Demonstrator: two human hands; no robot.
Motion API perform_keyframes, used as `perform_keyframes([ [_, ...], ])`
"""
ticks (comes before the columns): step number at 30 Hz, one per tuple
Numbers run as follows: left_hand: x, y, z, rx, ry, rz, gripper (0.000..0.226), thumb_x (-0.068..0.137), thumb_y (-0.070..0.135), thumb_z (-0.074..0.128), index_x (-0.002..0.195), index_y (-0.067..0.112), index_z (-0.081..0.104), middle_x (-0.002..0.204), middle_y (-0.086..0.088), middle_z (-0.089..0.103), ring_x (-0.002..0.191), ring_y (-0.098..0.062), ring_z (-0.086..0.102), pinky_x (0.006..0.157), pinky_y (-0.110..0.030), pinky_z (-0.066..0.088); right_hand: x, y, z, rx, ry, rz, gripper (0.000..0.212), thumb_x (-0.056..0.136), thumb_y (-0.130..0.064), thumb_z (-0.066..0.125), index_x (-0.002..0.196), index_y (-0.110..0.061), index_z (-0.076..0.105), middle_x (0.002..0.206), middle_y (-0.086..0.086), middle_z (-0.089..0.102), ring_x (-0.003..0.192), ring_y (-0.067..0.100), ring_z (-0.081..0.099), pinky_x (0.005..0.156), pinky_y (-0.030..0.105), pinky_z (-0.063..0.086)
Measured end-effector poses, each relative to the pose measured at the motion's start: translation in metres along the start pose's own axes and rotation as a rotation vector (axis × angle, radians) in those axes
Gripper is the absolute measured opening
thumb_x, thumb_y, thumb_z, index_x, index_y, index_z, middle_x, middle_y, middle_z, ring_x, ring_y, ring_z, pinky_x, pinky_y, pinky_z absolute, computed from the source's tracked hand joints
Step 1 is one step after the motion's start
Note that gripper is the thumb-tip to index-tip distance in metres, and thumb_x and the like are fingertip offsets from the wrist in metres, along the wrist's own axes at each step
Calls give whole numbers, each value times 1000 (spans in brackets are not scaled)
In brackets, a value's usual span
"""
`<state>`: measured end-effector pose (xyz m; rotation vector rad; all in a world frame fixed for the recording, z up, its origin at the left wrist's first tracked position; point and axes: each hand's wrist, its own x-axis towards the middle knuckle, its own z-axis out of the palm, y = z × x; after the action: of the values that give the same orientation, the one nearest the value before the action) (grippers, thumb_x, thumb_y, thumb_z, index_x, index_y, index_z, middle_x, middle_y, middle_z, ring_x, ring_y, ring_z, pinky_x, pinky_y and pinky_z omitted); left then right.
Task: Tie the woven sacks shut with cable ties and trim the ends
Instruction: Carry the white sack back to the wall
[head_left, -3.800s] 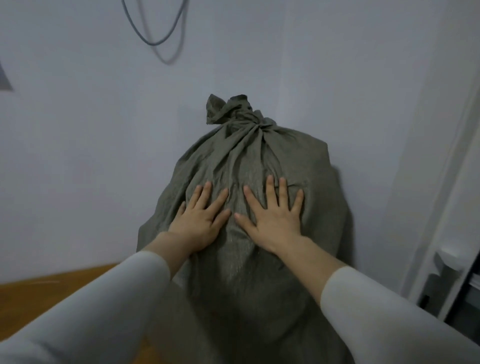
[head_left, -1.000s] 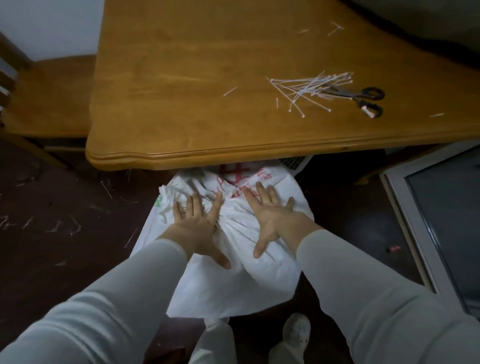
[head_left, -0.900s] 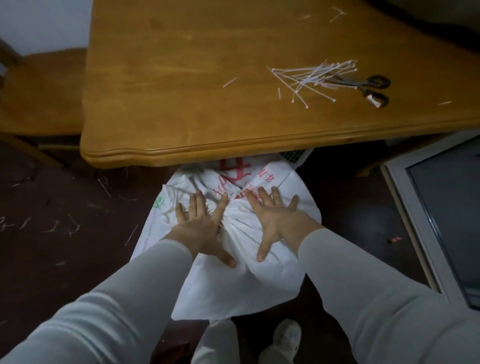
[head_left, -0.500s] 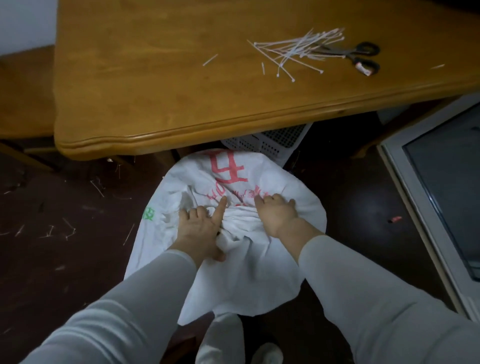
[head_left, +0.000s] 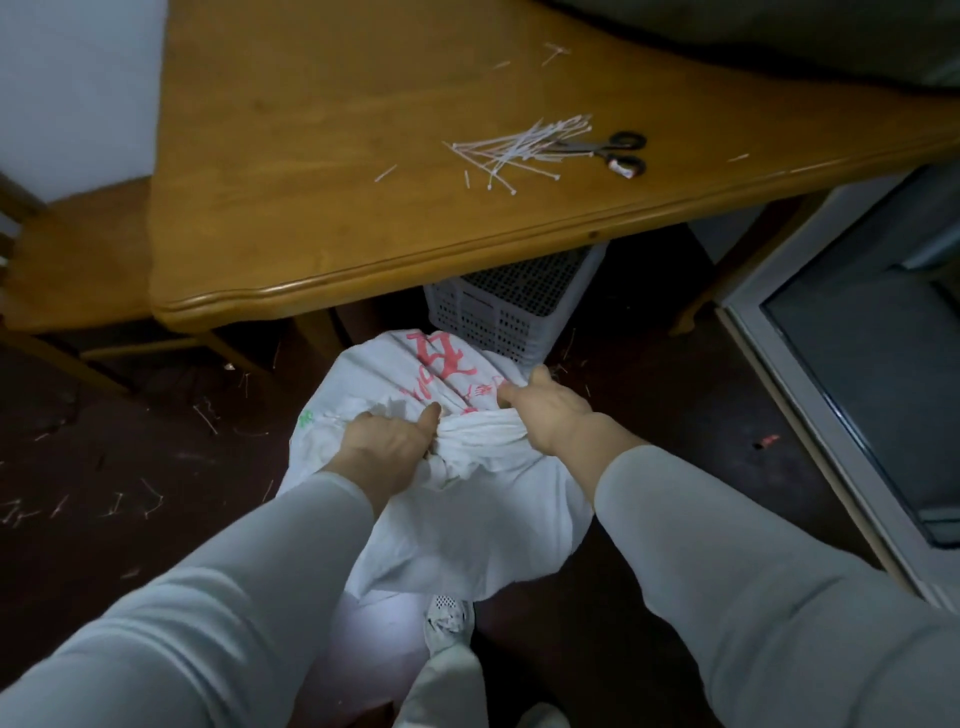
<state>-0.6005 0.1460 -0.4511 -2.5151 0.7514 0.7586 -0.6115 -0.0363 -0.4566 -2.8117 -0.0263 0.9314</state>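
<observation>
At the far left of the frame a wooden chair (head_left: 72, 270) stands beside a wooden table (head_left: 311, 208), which fills the upper half. Below the chair, short white offcuts (head_left: 130, 504) lie scattered on the dark floor.

In the lower middle, the left hand (head_left: 384, 447) grips the bunched mouth of the white woven sack (head_left: 467, 525). Its fingers are curled into the gathered cloth and its thumb lies along the top of the bunch. The sack stands on the floor just in front of the table edge, with red print on its far side and a light shoe (head_left: 449, 618) at its near edge.

On the table above, a loose heap of white cable ties (head_left: 519, 150) lies fanned out. Under the table, a white perforated basket (head_left: 509, 306) sits right behind the sack.

The right hand (head_left: 550, 410) grips the same gathered neck from the other side, fingers curled round the cloth, so the twisted bunch runs between the two hands. Black-handled scissors (head_left: 618, 153) lie on the table, their blades under the ties. A pale door frame (head_left: 810, 415) runs down the right edge.
</observation>
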Motion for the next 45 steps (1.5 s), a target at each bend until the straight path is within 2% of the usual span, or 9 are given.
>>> perform_keyframes([
  [4, -27, 10, -36, 23, 66, 9, 71, 95, 16, 37, 151, 21, -6, 132, -7, 55, 120, -28, 52, 95, -36, 41, -37, 9, -17, 31, 61, 93, 64, 86, 5, 46, 142, -18, 26, 136, 19, 35, 119, 40, 46, 90, 41, 44],
  [9, -55, 47, -103, 14, 163, 37, 76, 92, 15, 42, 150, 14, -8, 133, -10, 54, 122, -30, 50, 88, -37, 44, -105, 42, -58, 30, 117, 308, 39, 93, -1, 42, 131, -7, 48, 133, 15, 48, 121, 33, 48, 95, 38, 42],
  [15, -102, 107, -203, 61, 279, 226, 41, 86, 23, 51, 127, 20, 48, 124, -3, 58, 114, -27, 56, 78, -33, 42, -224, 96, -110, 62, 210, 463, 11, 89, 2, 48, 86, -9, 49, 102, 10, 47, 102, 29, 51, 89, 34, 41],
  [19, -151, 146, -278, 117, 395, 320, 35, 84, 23, 58, 119, 26, 56, 118, -1, 61, 108, -26, 58, 79, -35, 46, -303, 127, -147, 85, 323, 563, 12, 89, -2, 50, 90, -13, 45, 93, 6, 45, 92, 26, 45, 81, 33, 38],
  [22, -187, 163, -332, 129, 499, 331, 41, 85, 25, 59, 125, 30, 53, 121, 0, 60, 111, -26, 57, 82, -33, 45, -359, 143, -184, 112, 442, 624, 15, 90, -3, 44, 77, -9, 47, 79, 2, 43, 91, 27, 47, 79, 34, 37],
  [25, -224, 167, -386, 121, 639, 309, 38, 82, 25, 59, 120, 26, 56, 120, -3, 61, 109, -29, 58, 84, -34, 45, -409, 145, -227, 0, 569, 648, 15, 88, 2, 44, 78, -6, 52, 88, 5, 46, 95, 30, 51, 82, 36, 41],
  [28, -260, 156, -435, 142, 812, 273, 34, 81, 20, 57, 115, 23, 58, 118, -4, 62, 108, -29, 59, 77, -30, 42, -448, 136, -278, -136, 722, 653, 18, 89, 3, 43, 80, -7, 55, 85, 8, 53, 97, 31, 53, 81, 37, 41],
  [32, -301, 122, -495, 142, 1023, 216, 34, 82, 25, 58, 116, 21, 58, 119, -6, 61, 109, -28, 60, 79, -29, 43, -487, 114, -349, -247, 939, 652, 36, 91, 0, 40, 121, -6, 57, 130, 15, 55, 120, 32, 51, 93, 39, 43],
  [45, -367, -53, -613, 217, 1496, -150, 34, 86, 24, 54, 120, 23, 54, 122, -7, 60, 110, -30, 58, 73, -30, 35, -470, 12, -534, -609, 1391, 572, 35, 91, 1, 41, 124, -4, 53, 126, 15, 49, 122, 33, 41, 88, 40, 43],
])
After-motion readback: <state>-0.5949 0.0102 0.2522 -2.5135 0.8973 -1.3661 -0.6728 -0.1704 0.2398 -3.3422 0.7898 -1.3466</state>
